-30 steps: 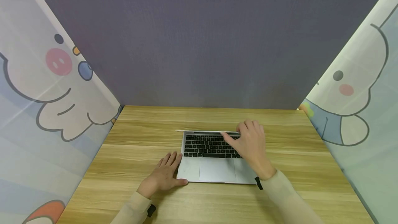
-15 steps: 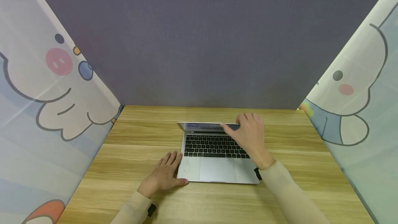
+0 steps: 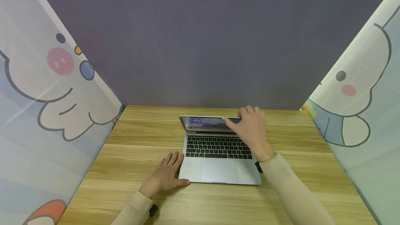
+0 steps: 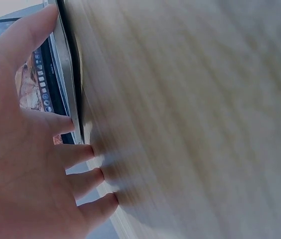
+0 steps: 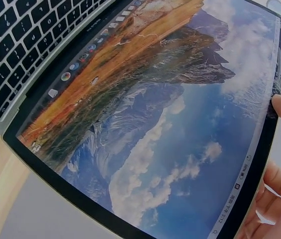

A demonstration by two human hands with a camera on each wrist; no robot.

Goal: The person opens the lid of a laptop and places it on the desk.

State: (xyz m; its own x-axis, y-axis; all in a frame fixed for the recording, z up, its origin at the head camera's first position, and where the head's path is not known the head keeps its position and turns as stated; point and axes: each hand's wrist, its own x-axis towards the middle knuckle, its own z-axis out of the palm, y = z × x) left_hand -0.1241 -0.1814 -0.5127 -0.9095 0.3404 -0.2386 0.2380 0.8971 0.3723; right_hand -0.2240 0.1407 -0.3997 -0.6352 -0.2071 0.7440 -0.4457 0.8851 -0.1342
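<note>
A silver laptop (image 3: 218, 170) with black keys lies on the wooden table, its lid tilted up from the base. The lit screen (image 5: 160, 134) shows a mountain picture with a row of icons, plainest in the right wrist view. My right hand (image 3: 252, 131) pinches the top edge of the lid near its right corner, thumb on the screen side and fingers behind. At the base's left front corner rests my left hand (image 3: 165, 173), fingers spread on the table. In the left wrist view its thumb (image 4: 36, 30) and index finger touch the laptop's edge.
Wood-grain table (image 3: 137, 124) surrounds the laptop. Behind it stands a dark grey panel (image 3: 200, 44). Curtains with cartoon figures hang at the left (image 3: 18, 121) and right (image 3: 375, 162). Black bands show at both sleeve cuffs.
The lid has swung from nearly edge-on to further back, so more of the screen shows. My right hand has moved away from me with it. My left hand has stayed in place.
</note>
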